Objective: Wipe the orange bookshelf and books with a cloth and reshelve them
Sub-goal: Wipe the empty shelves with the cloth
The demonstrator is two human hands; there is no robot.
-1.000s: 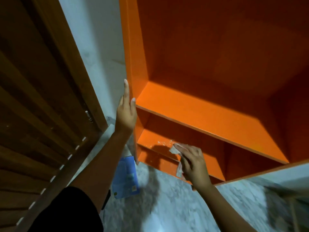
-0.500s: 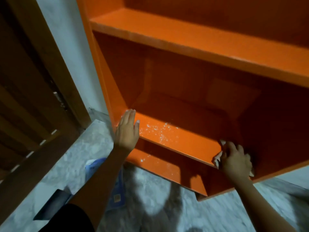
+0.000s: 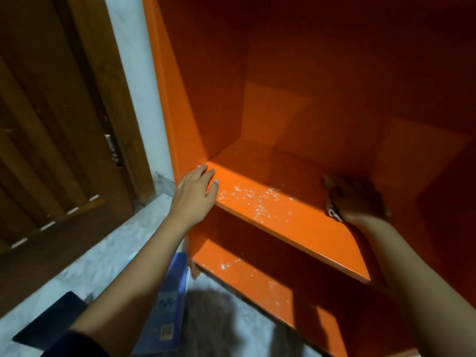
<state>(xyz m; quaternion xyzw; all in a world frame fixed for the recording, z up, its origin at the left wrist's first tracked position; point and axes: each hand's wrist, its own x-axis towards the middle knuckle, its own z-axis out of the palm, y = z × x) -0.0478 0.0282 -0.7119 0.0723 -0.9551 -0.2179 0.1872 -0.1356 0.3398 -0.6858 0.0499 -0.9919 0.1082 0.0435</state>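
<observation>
One glossy orange bookshelf (image 3: 206,99), two shelf boards: upper board (image 3: 296,220), lower board (image 3: 257,282). Two bare hands: left hand (image 3: 195,194), right hand (image 3: 358,199). One pale crumpled cloth (image 3: 332,212). One flat blue book (image 3: 167,305). One dark flat object (image 3: 51,323), possibly another book. One brown wooden door (image 3: 51,124).

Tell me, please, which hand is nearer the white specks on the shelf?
Left hand, resting on the shelf's corner beside the specks; the right hand lies on the cloth farther along.
</observation>
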